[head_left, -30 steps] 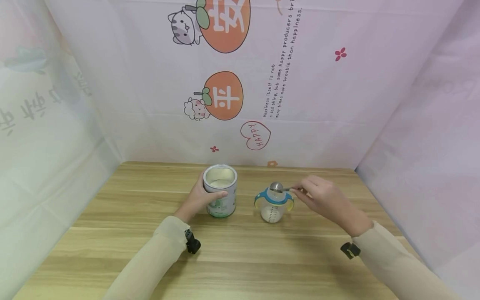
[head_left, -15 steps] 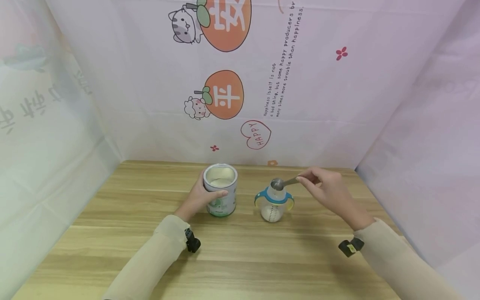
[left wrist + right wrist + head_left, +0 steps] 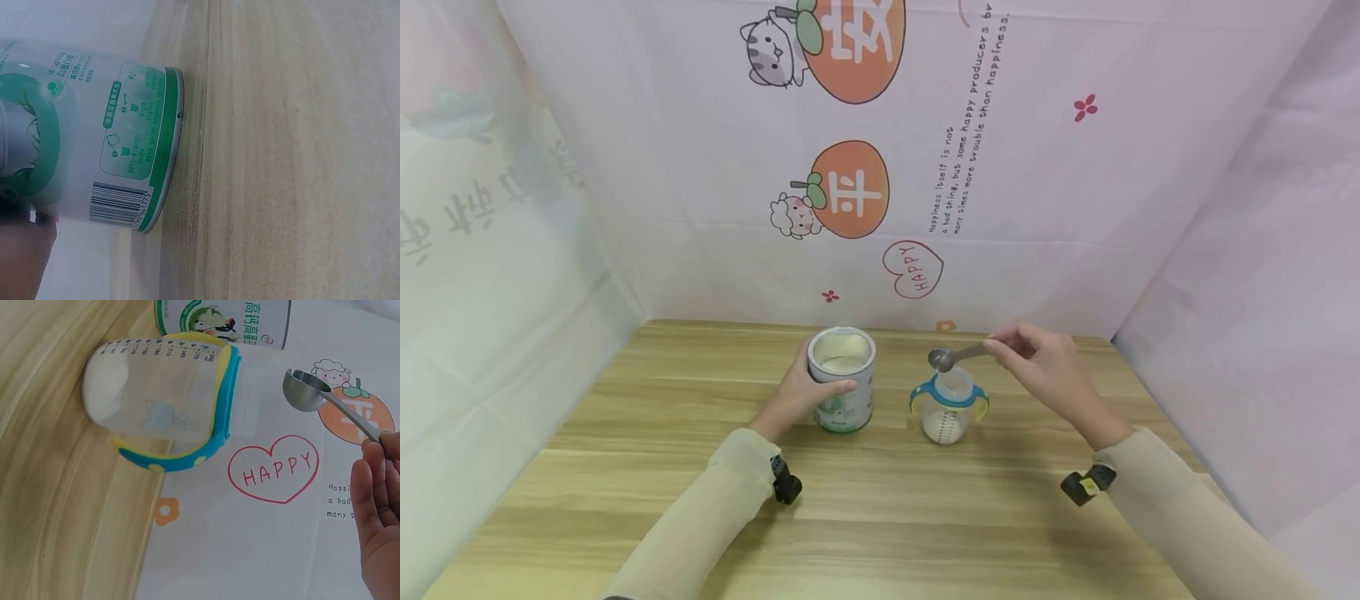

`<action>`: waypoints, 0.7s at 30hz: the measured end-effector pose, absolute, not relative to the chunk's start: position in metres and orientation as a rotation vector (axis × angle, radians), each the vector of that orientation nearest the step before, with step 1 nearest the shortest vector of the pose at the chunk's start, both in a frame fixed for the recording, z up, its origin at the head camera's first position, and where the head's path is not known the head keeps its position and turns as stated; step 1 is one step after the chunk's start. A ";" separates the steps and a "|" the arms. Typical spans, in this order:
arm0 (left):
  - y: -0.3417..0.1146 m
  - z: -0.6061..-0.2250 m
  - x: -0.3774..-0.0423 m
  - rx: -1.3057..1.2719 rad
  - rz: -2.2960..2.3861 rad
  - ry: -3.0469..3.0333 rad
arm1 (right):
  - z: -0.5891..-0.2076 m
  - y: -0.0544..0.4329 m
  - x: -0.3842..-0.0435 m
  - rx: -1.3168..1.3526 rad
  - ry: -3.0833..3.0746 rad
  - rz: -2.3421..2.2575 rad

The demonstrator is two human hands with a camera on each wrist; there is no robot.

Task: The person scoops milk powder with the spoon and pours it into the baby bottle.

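Note:
My left hand [image 3: 801, 390] grips a milk powder can [image 3: 842, 400] from its left side, the thumb across its front. The can stands upright and uncovered, with pale powder inside; its green-and-white label and barcode fill much of the left wrist view. In my right hand [image 3: 1041, 367] a metal measuring spoon [image 3: 306, 390] is pinched by the handle. Its bowl hovers just above the mouth of a baby bottle [image 3: 945, 417]. The bottle is upright, without a cap, with a blue collar [image 3: 228, 394] and two side handles. White powder shows at the bottle's bottom.
A wooden table [image 3: 865, 517] carries the can and the bottle, which stand a short way apart. Printed white cloth [image 3: 700, 208] hangs right behind the table's back edge, with more cloth along the left and right sides.
My right hand has raised the measuring spoon from low in the bottle's mouth to above it, tilting the handle upward. My left hand and the can have stayed in place.

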State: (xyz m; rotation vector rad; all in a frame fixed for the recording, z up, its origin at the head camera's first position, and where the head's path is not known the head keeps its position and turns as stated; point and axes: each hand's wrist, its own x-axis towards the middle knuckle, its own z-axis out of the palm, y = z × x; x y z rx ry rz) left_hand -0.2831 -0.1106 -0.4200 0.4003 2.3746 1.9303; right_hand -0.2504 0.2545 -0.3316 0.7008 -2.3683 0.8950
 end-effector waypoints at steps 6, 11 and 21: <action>-0.108 -0.401 -0.270 0.394 1.900 2.372 | -0.330 0.246 -0.255 0.625 -2.442 1.014; -0.110 -0.418 -0.284 0.385 1.902 2.379 | -0.327 0.235 -0.262 0.617 -2.475 1.153; -0.111 -0.433 -0.292 0.404 1.938 2.403 | -0.324 0.201 -0.273 0.677 -2.469 1.270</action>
